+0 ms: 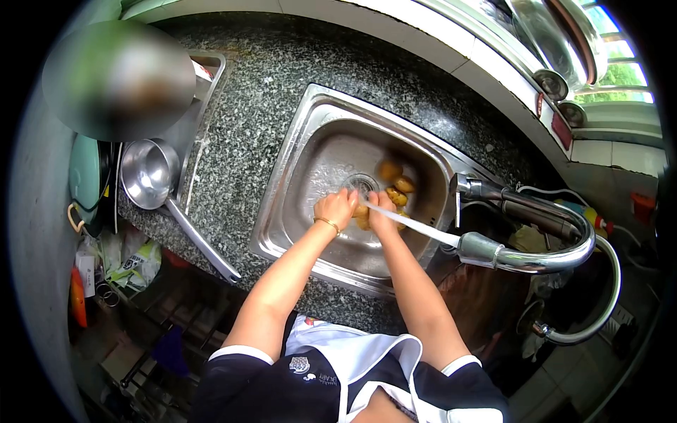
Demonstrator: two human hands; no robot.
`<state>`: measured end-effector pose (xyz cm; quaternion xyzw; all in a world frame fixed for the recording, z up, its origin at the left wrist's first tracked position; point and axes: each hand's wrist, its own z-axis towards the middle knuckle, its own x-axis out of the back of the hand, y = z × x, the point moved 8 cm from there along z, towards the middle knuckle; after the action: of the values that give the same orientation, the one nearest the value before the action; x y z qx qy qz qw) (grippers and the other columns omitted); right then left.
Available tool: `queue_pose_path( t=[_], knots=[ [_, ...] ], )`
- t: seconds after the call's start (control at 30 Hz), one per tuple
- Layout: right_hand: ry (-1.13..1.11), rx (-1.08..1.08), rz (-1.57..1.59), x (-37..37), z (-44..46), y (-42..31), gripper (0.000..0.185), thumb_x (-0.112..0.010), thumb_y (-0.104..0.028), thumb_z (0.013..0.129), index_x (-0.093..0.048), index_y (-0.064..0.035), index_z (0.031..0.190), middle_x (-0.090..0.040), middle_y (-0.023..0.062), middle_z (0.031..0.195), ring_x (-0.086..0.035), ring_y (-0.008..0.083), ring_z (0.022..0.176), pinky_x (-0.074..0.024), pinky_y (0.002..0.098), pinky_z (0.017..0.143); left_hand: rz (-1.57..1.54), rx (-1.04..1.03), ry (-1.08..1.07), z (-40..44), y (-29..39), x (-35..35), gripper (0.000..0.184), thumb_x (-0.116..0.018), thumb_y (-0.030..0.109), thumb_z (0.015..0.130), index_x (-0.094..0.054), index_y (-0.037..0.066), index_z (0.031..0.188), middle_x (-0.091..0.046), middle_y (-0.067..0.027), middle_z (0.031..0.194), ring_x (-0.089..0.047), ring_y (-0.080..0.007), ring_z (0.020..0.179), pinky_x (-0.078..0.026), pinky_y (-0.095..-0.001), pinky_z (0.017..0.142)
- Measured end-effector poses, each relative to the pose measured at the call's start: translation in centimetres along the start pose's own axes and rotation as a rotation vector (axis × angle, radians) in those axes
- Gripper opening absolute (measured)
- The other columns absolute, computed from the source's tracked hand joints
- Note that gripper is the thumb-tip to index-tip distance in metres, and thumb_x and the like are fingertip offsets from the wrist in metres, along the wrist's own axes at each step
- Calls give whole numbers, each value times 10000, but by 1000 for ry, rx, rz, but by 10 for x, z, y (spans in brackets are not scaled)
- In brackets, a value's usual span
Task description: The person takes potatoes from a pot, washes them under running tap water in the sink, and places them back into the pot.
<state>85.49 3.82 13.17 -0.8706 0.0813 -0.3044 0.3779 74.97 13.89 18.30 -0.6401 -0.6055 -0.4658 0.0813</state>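
Observation:
Both hands are low in the metal sink, where water streams from the faucet. My left hand, with a gold bracelet at the wrist, is curled close to the drain. Beside it my right hand is also curled, and the water runs across it. A yellowish-brown potato lies between the two hands, partly hidden by the fingers. Several more potatoes rest on the sink floor to the right of my right hand. Fine finger detail is blurred by the water.
A metal ladle with a long handle lies on the speckled counter at the left, near a metal tray edge. The curved faucet hose hangs at the right. Pan lids stand by the window.

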Motion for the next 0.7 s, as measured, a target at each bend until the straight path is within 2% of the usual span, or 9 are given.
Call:
queue_pose_path(
  t=[0.13,0.2,0.27,0.37,0.47,0.57,0.6,0.67,0.7],
  knots=[
    [47,473,-786,-1,-33,-26,393,-667,-282,700,-542,-101,1026,-577,162,931,-544,319,885,-432,406,765,169,15,-249,13,-33,-27,422,-397,407,848,-620,60,934,-614,-209,900,-583,-360,875,-440,-448,793],
    [-176,294,-766,-12,-25,-3,549,-721,-283,647,-486,-74,1097,-552,175,991,-545,317,886,-431,395,786,408,-183,-422,6,-31,-47,385,-412,368,848,-598,70,1006,-594,-212,973,-559,-356,941,-421,-429,839],
    [-154,80,-380,-17,-16,28,542,-750,-322,624,-448,-82,1004,-463,160,1055,-519,271,933,-430,399,778,261,-186,-382,-1,-31,-56,362,-459,343,842,-565,85,1072,-560,-203,1043,-518,-351,1012,-396,-417,878],
    [-257,-146,274,-30,-19,26,372,-604,-370,780,-469,-54,926,-502,80,757,-513,178,683,-412,320,571,-433,-355,-169,-14,-1,-40,357,-543,342,822,-528,102,1086,-551,-166,1010,-521,-347,995,-415,-399,854],
    [-343,-422,622,-36,-38,2,398,-373,-447,900,-505,-74,856,-472,16,583,-387,73,399,-257,234,343,-202,-294,-27,-18,14,-4,340,-516,368,836,-536,114,1061,-554,-150,1036,-549,-336,944,-446,-384,803],
    [86,112,405,-10,-17,-13,422,-362,-458,897,-485,-55,922,-548,69,654,-544,237,568,-413,349,504,-298,-176,48,-13,11,-3,376,-454,433,854,-548,101,1004,-603,-137,925,-573,-340,878,-457,-392,767],
    [85,111,411,-1,-24,-33,422,-362,-458,897,-485,-55,922,-548,69,654,-544,237,568,-413,349,504,-377,-22,-11,-12,5,-9,401,-437,452,856,-549,90,987,-619,-140,870,-573,-350,874,-450,-403,777],
    [19,88,-75,20,-38,-59,431,-409,-450,879,-503,-29,879,-553,171,783,-550,351,795,-431,405,675,-375,-135,238,-4,-4,-8,448,-388,525,861,-552,111,905,-603,-131,673,-592,-294,601,-473,-358,539],
    [44,287,-177,23,-43,-64,415,-447,-441,857,-508,-37,932,-546,200,827,-546,374,819,-434,409,701,-821,135,-245,-1,-13,-35,474,-367,569,850,-548,132,871,-574,-109,617,-517,-222,479,-396,-297,427]
  ],
)
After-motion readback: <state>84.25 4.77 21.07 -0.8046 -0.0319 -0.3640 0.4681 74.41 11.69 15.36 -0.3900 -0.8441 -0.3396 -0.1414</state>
